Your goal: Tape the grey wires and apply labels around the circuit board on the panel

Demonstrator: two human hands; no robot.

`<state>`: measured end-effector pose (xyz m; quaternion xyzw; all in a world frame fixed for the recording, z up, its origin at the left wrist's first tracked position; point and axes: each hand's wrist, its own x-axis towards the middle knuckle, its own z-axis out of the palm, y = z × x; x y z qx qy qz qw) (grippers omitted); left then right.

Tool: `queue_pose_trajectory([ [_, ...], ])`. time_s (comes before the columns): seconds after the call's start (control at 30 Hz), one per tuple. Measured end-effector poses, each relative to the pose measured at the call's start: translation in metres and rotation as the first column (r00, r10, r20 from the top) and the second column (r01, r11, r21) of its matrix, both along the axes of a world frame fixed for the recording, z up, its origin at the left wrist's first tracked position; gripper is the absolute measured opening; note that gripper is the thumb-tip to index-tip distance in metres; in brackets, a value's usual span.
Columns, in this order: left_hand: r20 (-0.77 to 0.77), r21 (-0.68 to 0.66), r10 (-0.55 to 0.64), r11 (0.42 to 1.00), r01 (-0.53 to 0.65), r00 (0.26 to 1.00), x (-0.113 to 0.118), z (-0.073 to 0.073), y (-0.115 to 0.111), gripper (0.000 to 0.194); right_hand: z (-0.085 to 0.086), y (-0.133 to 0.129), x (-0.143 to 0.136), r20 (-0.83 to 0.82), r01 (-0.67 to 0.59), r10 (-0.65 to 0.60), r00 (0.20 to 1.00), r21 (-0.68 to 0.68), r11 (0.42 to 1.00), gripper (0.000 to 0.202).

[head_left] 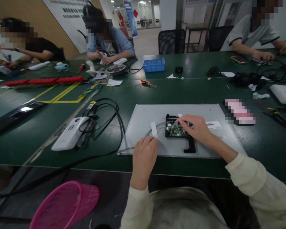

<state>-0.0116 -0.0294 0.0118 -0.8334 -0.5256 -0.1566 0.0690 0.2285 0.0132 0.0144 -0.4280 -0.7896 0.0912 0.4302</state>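
A flat light-grey panel [143, 117] lies on the table in front of me. On it sits a green circuit board [175, 129] in a black bracket [191, 145], with grey cables [160, 125] running left from it. A white strip [154, 129] crosses those cables. My left hand [144, 156] is curled at the strip's lower end, fingers closed; what they grip is hidden. Over the board's upper edge, my right hand [197, 127] has thumb and forefinger pinched together, and anything between them is too small to name.
To the left lie a white power bank [70, 133] with a black cable [120, 127] and a long black case [16, 117]. Farther back are an orange screwdriver [145, 82] and a blue basket [153, 65]. A pink phone [239, 111] lies right. Several people sit opposite.
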Motion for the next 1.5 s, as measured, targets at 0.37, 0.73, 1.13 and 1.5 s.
queue_pose_trajectory([
  [0.37, 0.144, 0.341, 0.226, 0.903, -0.263, 0.963, -0.043, 0.027, 0.060, 0.020, 0.018, 0.015, 0.052, 0.138, 0.297, -0.281, 0.950, -0.116, 0.948, 0.026],
  [0.73, 0.254, 0.430, 0.180, 0.859, -0.278, 0.950, -0.048, 0.021, 0.053, 0.018, 0.013, 0.016, 0.078, 0.265, 0.045, 0.138, 0.954, -0.585, 0.810, 0.023],
  [1.13, -0.041, 0.172, 0.278, 0.948, -0.267, 0.960, -0.042, 0.028, 0.060, 0.022, 0.010, 0.012, 0.069, 0.251, -0.027, 0.225, 0.942, -0.610, 0.792, 0.026],
  [1.5, 0.022, 0.036, 0.058, 0.998, -0.059, 0.998, -0.004, 0.059, 0.063, 0.023, 0.005, 0.019, 0.120, 0.436, 0.344, -0.092, 0.895, -0.544, 0.766, 0.014],
])
